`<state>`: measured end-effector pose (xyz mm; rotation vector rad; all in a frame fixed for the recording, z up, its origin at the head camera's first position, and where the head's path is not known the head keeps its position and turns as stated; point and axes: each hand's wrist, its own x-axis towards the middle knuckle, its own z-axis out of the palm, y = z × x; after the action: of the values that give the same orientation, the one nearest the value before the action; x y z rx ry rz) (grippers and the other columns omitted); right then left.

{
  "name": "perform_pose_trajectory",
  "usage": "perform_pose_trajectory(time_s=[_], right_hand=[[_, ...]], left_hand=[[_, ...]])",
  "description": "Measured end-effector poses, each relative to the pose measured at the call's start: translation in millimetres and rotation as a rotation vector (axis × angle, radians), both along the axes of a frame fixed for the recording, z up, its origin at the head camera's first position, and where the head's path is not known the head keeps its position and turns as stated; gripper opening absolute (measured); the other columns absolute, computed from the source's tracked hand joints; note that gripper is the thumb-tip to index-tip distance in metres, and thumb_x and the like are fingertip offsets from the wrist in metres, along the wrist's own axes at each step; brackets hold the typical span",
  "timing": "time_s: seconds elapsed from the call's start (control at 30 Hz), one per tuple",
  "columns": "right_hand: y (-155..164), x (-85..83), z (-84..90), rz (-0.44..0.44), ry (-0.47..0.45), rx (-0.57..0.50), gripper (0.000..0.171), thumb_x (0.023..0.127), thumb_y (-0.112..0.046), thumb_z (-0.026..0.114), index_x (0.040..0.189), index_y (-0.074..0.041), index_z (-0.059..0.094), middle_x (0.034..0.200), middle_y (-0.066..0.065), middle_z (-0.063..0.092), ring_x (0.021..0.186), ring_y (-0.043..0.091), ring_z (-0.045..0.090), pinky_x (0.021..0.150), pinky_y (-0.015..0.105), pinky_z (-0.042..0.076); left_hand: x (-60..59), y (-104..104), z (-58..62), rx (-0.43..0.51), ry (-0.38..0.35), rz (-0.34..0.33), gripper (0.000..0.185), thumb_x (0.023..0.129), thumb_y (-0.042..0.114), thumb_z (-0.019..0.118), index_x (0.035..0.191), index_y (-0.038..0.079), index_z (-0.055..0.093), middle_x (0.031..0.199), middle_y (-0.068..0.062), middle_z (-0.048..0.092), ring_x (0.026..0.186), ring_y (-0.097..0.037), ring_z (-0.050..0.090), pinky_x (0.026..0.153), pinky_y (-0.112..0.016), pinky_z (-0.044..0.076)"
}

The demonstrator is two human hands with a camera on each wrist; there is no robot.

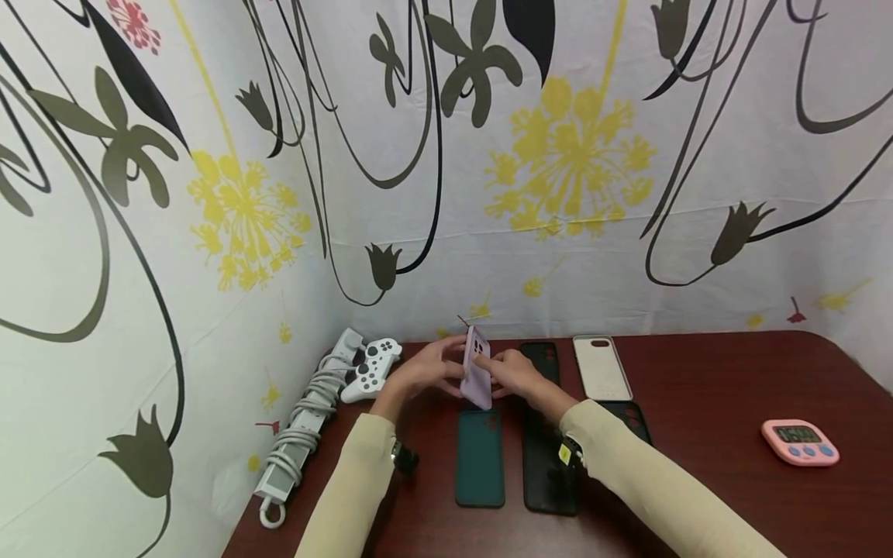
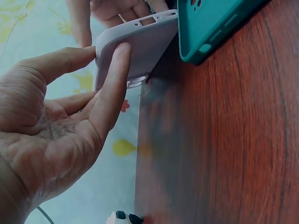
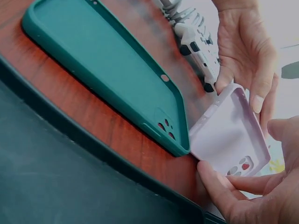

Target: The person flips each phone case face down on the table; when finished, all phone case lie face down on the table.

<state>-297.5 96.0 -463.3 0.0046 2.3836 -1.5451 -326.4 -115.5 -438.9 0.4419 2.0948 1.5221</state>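
Observation:
A lilac phone case (image 1: 477, 381) is held up between both hands above the back of the table. My left hand (image 1: 427, 369) grips its left edge, with a finger along one face in the left wrist view and the thumb at the corner. From the right, my right hand (image 1: 518, 373) pinches the case near the camera cutout. The right wrist view shows the hollow inside of the lilac case (image 3: 219, 133), which holds no phone there. Just in front lies a green phone case (image 1: 480, 463), open side up in the right wrist view.
Right of the green case lie black cases (image 1: 549, 477), partly under my right forearm. A white phone case (image 1: 603, 370) is at the back. Leftward are a white game controller (image 1: 373, 368) and a power strip with wound cord (image 1: 307, 418). A pink timer (image 1: 799, 443) stands far right.

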Motion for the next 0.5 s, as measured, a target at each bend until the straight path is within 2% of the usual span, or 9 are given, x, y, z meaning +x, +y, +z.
perform_pose_trajectory(time_s=[0.13, 0.33, 0.5], right_hand=[[3, -3.1, 1.4, 0.002, -0.010, -0.007, 0.069, 0.105, -0.054, 0.059, 0.137, 0.007, 0.061, 0.125, 0.022, 0.071, 0.106, 0.026, 0.075, 0.080, 0.038, 0.067], [3, -4.9, 2.6, 0.002, -0.031, -0.022, 0.075, 0.104, -0.057, 0.059, 0.140, 0.008, 0.058, 0.127, 0.024, 0.069, 0.107, 0.028, 0.075, 0.081, 0.040, 0.068], [4, -5.5, 2.8, 0.012, -0.042, -0.034, 0.071, 0.104, -0.057, 0.059, 0.135, 0.006, 0.063, 0.123, 0.021, 0.071, 0.104, 0.026, 0.075, 0.081, 0.038, 0.068]], left_hand=[[-1.1, 5, -0.8, 0.022, -0.010, 0.000, 0.077, 0.099, 0.000, 0.064, 0.167, 0.012, 0.031, 0.168, -0.019, 0.036, 0.113, -0.035, 0.071, 0.080, -0.048, 0.068], [-0.2, 11, -0.3, 0.035, -0.015, 0.008, 0.075, 0.099, 0.003, 0.066, 0.166, 0.009, 0.032, 0.166, -0.020, 0.039, 0.119, -0.038, 0.069, 0.082, -0.049, 0.067], [2.1, 15, 0.7, 0.043, -0.014, -0.006, 0.075, 0.100, 0.004, 0.066, 0.166, 0.009, 0.031, 0.167, -0.021, 0.038, 0.123, -0.043, 0.068, 0.085, -0.050, 0.067]])
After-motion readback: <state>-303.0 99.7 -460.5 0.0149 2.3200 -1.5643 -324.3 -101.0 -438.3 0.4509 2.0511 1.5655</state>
